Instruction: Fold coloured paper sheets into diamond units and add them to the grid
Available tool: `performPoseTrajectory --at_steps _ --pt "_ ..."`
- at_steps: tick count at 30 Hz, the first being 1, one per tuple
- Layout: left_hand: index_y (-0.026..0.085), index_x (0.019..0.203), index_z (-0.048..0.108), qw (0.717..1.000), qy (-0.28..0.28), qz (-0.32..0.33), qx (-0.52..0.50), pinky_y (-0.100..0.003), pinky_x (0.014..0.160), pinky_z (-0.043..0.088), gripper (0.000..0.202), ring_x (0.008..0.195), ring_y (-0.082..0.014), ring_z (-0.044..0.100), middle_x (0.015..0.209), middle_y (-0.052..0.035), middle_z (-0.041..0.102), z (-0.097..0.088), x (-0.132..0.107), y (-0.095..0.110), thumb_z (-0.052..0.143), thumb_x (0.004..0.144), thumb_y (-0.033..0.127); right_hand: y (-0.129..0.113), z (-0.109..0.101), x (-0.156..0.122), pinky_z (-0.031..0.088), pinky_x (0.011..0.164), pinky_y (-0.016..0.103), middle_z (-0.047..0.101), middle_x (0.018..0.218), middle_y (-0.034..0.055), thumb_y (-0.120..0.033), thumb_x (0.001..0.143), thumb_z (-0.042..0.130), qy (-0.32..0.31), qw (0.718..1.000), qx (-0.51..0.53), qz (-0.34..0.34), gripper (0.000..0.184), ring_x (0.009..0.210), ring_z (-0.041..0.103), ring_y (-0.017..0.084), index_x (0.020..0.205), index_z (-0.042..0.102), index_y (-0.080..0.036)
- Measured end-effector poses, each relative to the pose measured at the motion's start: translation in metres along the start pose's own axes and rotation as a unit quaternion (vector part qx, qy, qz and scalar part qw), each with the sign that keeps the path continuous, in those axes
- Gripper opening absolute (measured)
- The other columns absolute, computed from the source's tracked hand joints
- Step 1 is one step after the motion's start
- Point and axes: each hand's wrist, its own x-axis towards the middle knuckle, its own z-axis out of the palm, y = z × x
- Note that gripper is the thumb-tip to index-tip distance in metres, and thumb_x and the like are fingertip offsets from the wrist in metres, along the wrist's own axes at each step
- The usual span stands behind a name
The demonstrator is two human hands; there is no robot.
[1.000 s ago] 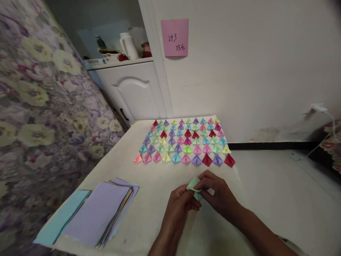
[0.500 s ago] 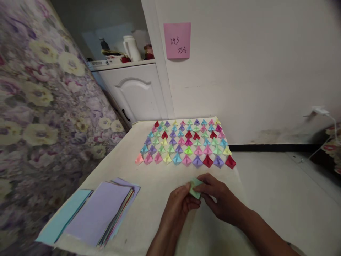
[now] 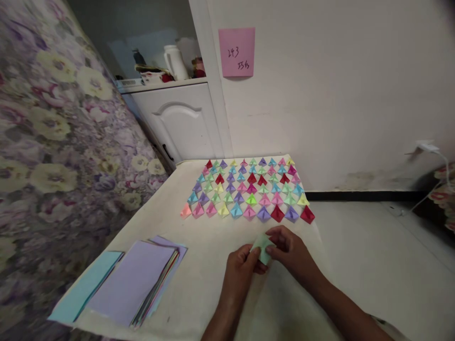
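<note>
The pale green paper [image 3: 263,247] is held over the table [image 3: 202,265], on the near side of the folded paper pieces [image 3: 251,188], its left part pinched between the thumb and curled fingers of the left hand [image 3: 243,261]. The thumb and forefinger of the right hand [image 3: 288,246] are bent and slightly parted at its right edge, though whether it is gripped there cannot be told. It should be found light, thin and easily creased or torn, so it is best taken by its edges, with only gentle pressure applied.
</note>
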Motion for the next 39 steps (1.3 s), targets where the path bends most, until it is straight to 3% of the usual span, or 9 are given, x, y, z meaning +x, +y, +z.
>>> performPoseTrajectory --at_steps 6,11,16,20,26,31,39 --pt "0.012 0.067 0.060 1.000 0.007 -0.003 0.008 -0.024 0.051 0.044 0.026 0.047 -0.0136 0.055 0.048 -0.0026 0.061 0.002 0.000 0.001 0.059 0.074 0.037 0.006 0.000 0.003 0.044 0.061 0.026 0.062 0.073 0.0000 -0.017 0.067 0.062 -0.041 0.995 0.084 0.021 0.028 0.067 0.059 0.015 0.093 0.052 -0.018" --pt "0.011 0.072 0.062 0.995 0.018 -0.031 -0.094 -0.019 0.047 0.039 0.022 0.045 -0.0095 0.050 0.048 0.0010 0.057 0.006 0.004 -0.014 0.067 0.068 0.033 0.003 0.004 -0.001 0.043 0.061 0.026 0.059 0.074 -0.0007 -0.016 0.067 0.062 0.004 0.998 0.070 0.010 0.028 0.068 0.057 0.015 0.094 0.053 -0.018" --pt "0.012 0.076 0.063 0.982 0.041 -0.021 -0.183 -0.017 0.052 0.036 0.020 0.055 -0.0067 0.049 0.063 0.0005 0.059 0.009 0.006 -0.029 0.068 0.068 0.029 0.005 0.009 -0.001 0.045 0.064 0.025 0.059 0.076 -0.0006 -0.016 0.066 0.063 0.041 0.996 0.080 0.003 0.025 0.073 0.057 0.015 0.090 0.055 -0.019" --pt "0.012 0.074 0.062 0.991 0.043 -0.019 -0.126 -0.018 0.054 0.038 0.020 0.057 -0.0092 0.053 0.063 -0.0021 0.062 0.009 0.003 -0.022 0.065 0.071 0.032 0.005 0.007 0.001 0.045 0.063 0.026 0.062 0.076 0.0008 -0.018 0.066 0.064 0.013 0.997 0.072 0.012 0.020 0.071 0.058 0.016 0.084 0.057 -0.018" --pt "0.013 0.066 0.058 0.999 0.018 -0.028 -0.040 -0.021 0.048 0.038 0.021 0.045 -0.0119 0.052 0.047 -0.0014 0.060 0.009 0.002 -0.007 0.065 0.068 0.032 0.001 -0.003 0.004 0.038 0.054 0.023 0.059 0.065 -0.0007 -0.029 0.071 0.062 -0.017 0.998 0.046 0.034 0.015 0.059 0.052 0.012 0.077 0.061 -0.015" --pt "0.012 0.065 0.058 0.999 -0.003 -0.017 -0.049 -0.020 0.047 0.037 0.017 0.044 -0.0095 0.049 0.047 -0.0006 0.059 0.012 0.000 -0.006 0.063 0.070 0.028 -0.004 -0.004 0.006 0.028 0.045 0.021 0.048 0.053 -0.0043 -0.033 0.070 0.063 -0.021 0.993 0.095 0.065 0.021 0.048 0.040 0.007 0.064 0.055 -0.015" --pt "0.011 0.070 0.061 0.996 -0.043 0.010 -0.073 -0.020 0.049 0.038 0.013 0.048 -0.0099 0.050 0.050 0.0000 0.059 0.009 -0.003 -0.001 0.062 0.072 0.025 -0.005 -0.010 0.002 0.029 0.045 0.020 0.051 0.057 -0.0043 -0.032 0.071 0.062 -0.073 0.971 0.165 0.155 0.017 0.048 0.041 0.006 0.074 0.054 -0.017"
